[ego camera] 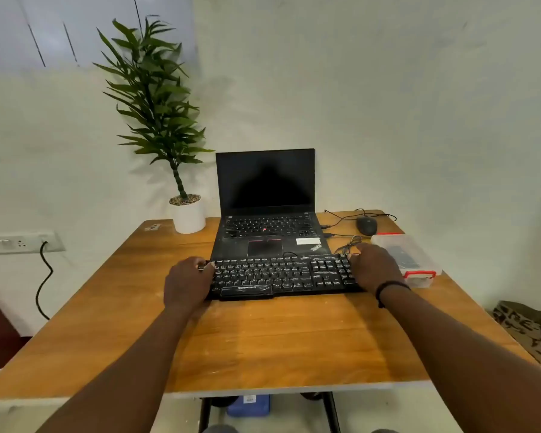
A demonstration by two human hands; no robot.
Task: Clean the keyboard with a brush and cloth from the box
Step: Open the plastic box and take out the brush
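Keyboard (281, 276) on surface, long axis left-right, before laptop (267, 214). Left hand (188, 281) and right hand (374, 267) grip its ends. Box (408, 256) just right, lid shut, nearer right hand.

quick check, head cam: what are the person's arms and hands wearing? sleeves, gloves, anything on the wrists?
Both forearms are bare as far as the frame shows: no sleeves, no gloves. The right hand has a thin dark band round its wrist, looking like a cord or bracelet. The left hand and its wrist carry nothing visible. No rings or watch can be made out.
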